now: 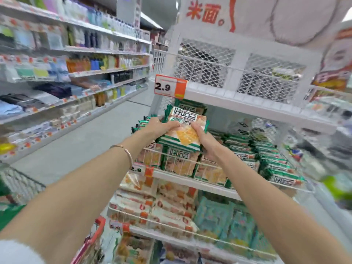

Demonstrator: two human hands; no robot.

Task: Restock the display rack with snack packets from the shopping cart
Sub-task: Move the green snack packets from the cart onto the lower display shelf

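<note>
Above the middle shelf (202,183), outstretched left hand (159,127) and right hand (204,139), grips curled round snack packets (183,130)

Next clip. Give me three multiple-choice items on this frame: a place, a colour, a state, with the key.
1. Where are the held packets? A) over the middle shelf B) in the cart C) on the floor
2. What colour is their edge trim? A) blue B) green C) black
3. How are the left hand and right hand? A) both open B) one idle C) both gripping the packets
Key: 1A, they hang just above it; 2B, green bands edge them; 3C, both hands curl round them from opposite sides.
</note>
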